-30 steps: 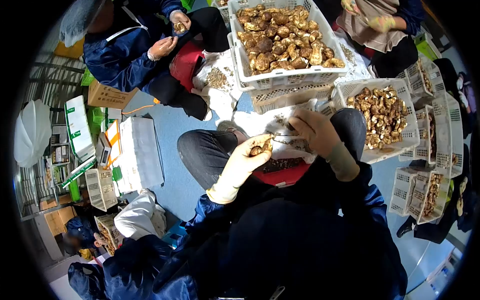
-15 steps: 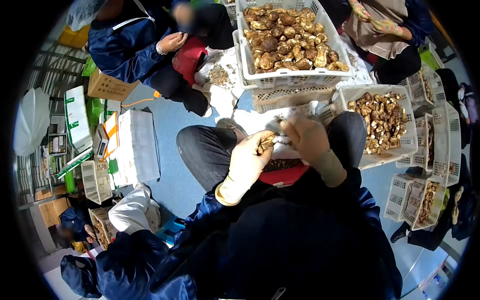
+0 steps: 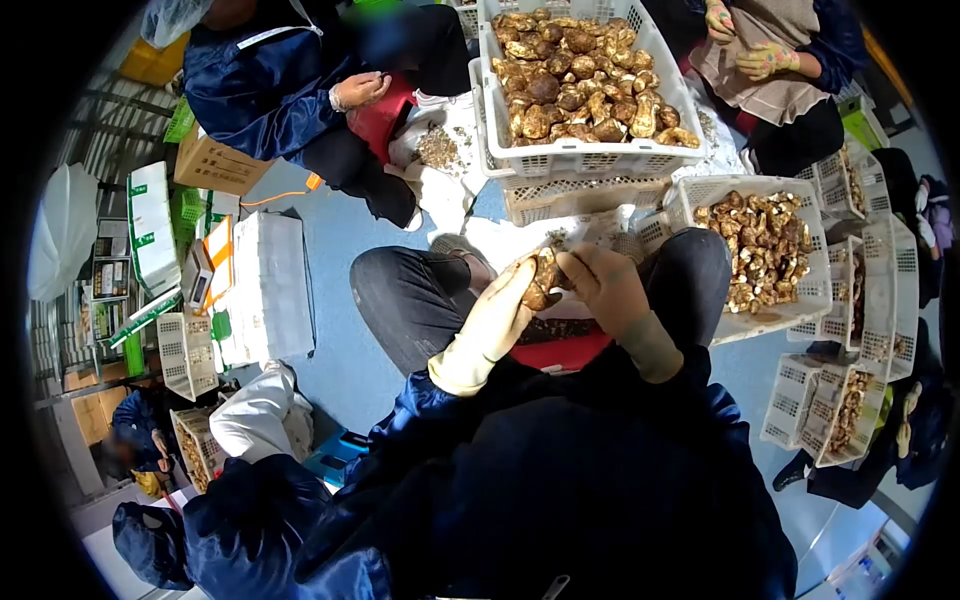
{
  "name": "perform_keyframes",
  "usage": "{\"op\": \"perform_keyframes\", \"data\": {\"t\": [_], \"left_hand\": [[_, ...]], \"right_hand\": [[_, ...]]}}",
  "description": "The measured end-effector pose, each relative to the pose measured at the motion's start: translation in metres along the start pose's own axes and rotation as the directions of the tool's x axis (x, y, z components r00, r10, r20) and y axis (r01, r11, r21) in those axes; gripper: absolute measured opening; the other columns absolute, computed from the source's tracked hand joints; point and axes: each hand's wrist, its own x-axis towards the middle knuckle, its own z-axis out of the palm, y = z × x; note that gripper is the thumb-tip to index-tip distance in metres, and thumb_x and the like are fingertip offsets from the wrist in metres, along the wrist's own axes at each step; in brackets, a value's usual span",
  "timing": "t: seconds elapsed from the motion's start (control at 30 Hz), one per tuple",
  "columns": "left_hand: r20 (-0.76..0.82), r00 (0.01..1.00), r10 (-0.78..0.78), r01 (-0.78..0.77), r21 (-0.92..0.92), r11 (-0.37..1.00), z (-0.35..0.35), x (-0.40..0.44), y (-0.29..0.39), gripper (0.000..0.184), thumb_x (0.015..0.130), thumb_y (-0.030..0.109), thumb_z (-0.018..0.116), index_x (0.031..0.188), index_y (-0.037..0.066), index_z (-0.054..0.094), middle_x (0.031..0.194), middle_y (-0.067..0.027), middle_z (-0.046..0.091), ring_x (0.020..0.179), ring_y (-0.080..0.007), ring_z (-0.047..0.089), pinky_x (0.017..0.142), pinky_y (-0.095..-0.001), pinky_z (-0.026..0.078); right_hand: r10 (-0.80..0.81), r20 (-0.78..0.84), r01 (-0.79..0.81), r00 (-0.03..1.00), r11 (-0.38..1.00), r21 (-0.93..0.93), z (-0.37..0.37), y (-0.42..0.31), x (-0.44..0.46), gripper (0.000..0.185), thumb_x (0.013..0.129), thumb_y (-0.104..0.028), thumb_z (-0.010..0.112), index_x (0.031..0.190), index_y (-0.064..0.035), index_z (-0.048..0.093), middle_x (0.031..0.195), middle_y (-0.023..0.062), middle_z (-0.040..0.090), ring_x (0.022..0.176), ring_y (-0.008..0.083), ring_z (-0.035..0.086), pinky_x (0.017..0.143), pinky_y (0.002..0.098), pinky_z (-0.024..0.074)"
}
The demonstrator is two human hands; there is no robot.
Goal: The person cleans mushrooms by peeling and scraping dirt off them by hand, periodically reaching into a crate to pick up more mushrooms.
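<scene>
My left hand (image 3: 492, 312), in a pale glove, is wrapped round a brown and cream mushroom (image 3: 543, 282) above my lap. Close against the mushroom's right side is my gloved right hand (image 3: 608, 290), its fingers bent and pressed together. Whatever those fingers may hold is hidden from this angle. Below both hands, a red surface (image 3: 562, 353) shows between my knees, with dark crumbs behind it. A white cloth or sack (image 3: 490, 238) with dirt on it lies just beyond.
A big white crate (image 3: 590, 155) heaped with mushrooms stands on another crate ahead. To the right sits a second mushroom crate (image 3: 765, 318), with several more beyond. Co-workers sit at front left, front right and behind left. White foam boxes (image 3: 268, 290) stand left.
My right hand has come left and down against the mushroom, which is now turned more upright in my left hand. The front-right co-worker's gloved hands have moved apart.
</scene>
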Motion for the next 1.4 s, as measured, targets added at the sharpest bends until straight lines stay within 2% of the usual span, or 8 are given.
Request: {"op": "perform_keyframes", "data": {"t": [0.13,0.33,0.57,0.93,1.03,1.17,1.27,1.4], "left_hand": [[0.018,0.993,-0.116,0.117,-0.069,0.991,0.000,-0.004,0.006,0.039,0.092,0.014,0.056,0.128,0.002,0.048,0.107,-0.0056,0.063,0.093,-0.0150,0.062,0.083,-0.0269,0.049],[-0.047,0.998,0.050,-0.036,0.265,0.964,-0.016,-0.003,0.000,0.035,0.085,0.001,0.060,0.120,0.002,0.057,0.098,-0.0003,0.063,0.082,-0.0069,0.057,0.072,-0.0196,0.046],[-0.028,0.989,0.148,-0.104,0.583,0.806,-0.003,-0.010,-0.004,0.031,0.086,-0.003,0.054,0.117,-0.001,0.059,0.098,0.0005,0.063,0.084,-0.0047,0.055,0.074,-0.0182,0.044],[-0.010,0.990,0.137,-0.107,0.575,0.811,-0.002,-0.016,0.001,0.030,0.085,-0.004,0.054,0.114,-0.001,0.060,0.099,0.0005,0.063,0.087,-0.0049,0.055,0.077,-0.0183,0.045],[-0.009,0.990,0.138,-0.105,0.602,0.792,-0.004,-0.016,-0.001,0.030,0.085,-0.004,0.054,0.115,-0.001,0.060,0.099,0.0003,0.064,0.086,-0.0049,0.055,0.077,-0.0183,0.045],[0.030,0.995,0.091,-0.093,0.542,0.835,0.000,-0.016,0.003,0.031,0.085,-0.003,0.054,0.115,0.000,0.059,0.098,0.0019,0.063,0.084,-0.0038,0.055,0.075,-0.0180,0.045],[-0.030,0.983,0.179,-0.105,0.707,0.700,0.001,-0.016,0.001,0.032,0.084,0.002,0.057,0.116,0.001,0.059,0.095,-0.0027,0.066,0.081,-0.0078,0.060,0.072,-0.0216,0.048],[0.144,0.875,0.463,-0.211,0.973,0.096,0.014,-0.018,0.004,0.046,0.080,0.005,0.060,0.125,0.003,0.054,0.091,-0.0114,0.066,0.078,-0.0198,0.064,0.071,-0.0290,0.050]], "right_hand": [[-0.136,-0.066,0.119,0.988,0.969,-0.215,0.002,0.001,-0.005,0.020,0.087,-0.018,0.062,0.080,-0.0010,0.057,0.071,0.0176,0.059,0.068,0.0353,0.058,0.059,0.0415,0.0444],[0.203,-0.044,-0.193,0.978,0.966,0.172,-0.002,-0.004,-0.008,0.016,0.085,-0.016,0.064,0.080,-0.0016,0.058,0.071,0.0169,0.059,0.066,0.0344,0.059,0.058,0.0404,0.0447],[-0.087,0.001,0.086,0.996,0.994,-0.068,-0.001,0.000,-0.006,0.019,0.087,-0.020,0.062,0.082,-0.0016,0.058,0.072,0.0184,0.059,0.068,0.0366,0.059,0.059,0.0417,0.0451],[-0.044,0.113,0.044,0.993,0.999,-0.001,-0.005,-0.009,-0.011,0.020,0.086,-0.022,0.062,0.084,-0.0027,0.060,0.072,0.0177,0.060,0.068,0.0371,0.060,0.060,0.0421,0.0459],[-0.186,0.019,0.185,0.982,0.953,-0.241,-0.012,-0.001,-0.001,0.020,0.086,-0.023,0.062,0.084,-0.0027,0.061,0.072,0.0176,0.061,0.069,0.0369,0.060,0.061,0.0417,0.0463],[-0.087,0.057,0.093,0.995,0.989,-0.114,-0.009,-0.008,-0.008,0.021,0.085,-0.024,0.063,0.083,-0.0031,0.061,0.073,0.0173,0.061,0.070,0.0365,0.060,0.061,0.0410,0.0461],[-0.065,-0.012,0.062,0.998,0.984,-0.166,-0.012,-0.003,0.002,0.022,0.085,-0.025,0.063,0.083,-0.0033,0.061,0.073,0.0175,0.061,0.070,0.0365,0.060,0.061,0.0410,0.0460],[-0.147,0.021,0.149,0.989,0.983,-0.105,-0.005,-0.005,-0.006,0.019,0.082,-0.024,0.065,0.086,-0.0053,0.061,0.078,0.0129,0.061,0.071,0.0322,0.061,0.061,0.0399,0.0481]]}}
